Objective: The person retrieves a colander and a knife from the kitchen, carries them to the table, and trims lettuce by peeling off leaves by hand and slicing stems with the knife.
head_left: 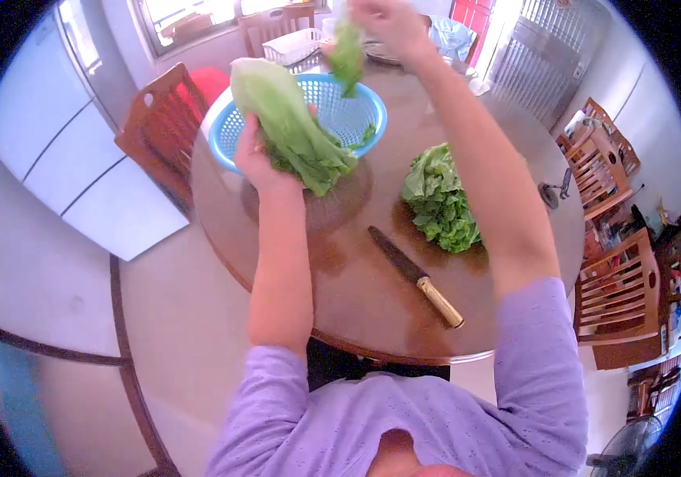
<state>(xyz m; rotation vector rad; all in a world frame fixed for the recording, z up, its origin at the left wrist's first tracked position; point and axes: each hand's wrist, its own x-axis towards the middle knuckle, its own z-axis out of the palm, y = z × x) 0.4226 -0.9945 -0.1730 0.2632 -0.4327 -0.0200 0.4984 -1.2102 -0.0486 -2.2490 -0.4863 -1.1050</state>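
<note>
My left hand (259,157) is closed around a head of lettuce (289,119), its pale base up and its leafy end pointing down to the right. The lettuce is held over the near side of a blue perforated basket (374,103). Up at the top edge, my right hand (394,30) is raised, closed on a torn lettuce leaf (347,62) that hangs over the basket's far right side; both are a little blurred. Some green leaf lies inside the basket. More lettuce (440,199) rests on the table, partly hidden by my right forearm.
A knife (417,278) with a wooden handle lies on the round brown table (340,294), near the front. A white basket (292,46) stands at the far side. Wooden chairs (161,131) surround the table. A small dark object (555,189) sits at the right edge.
</note>
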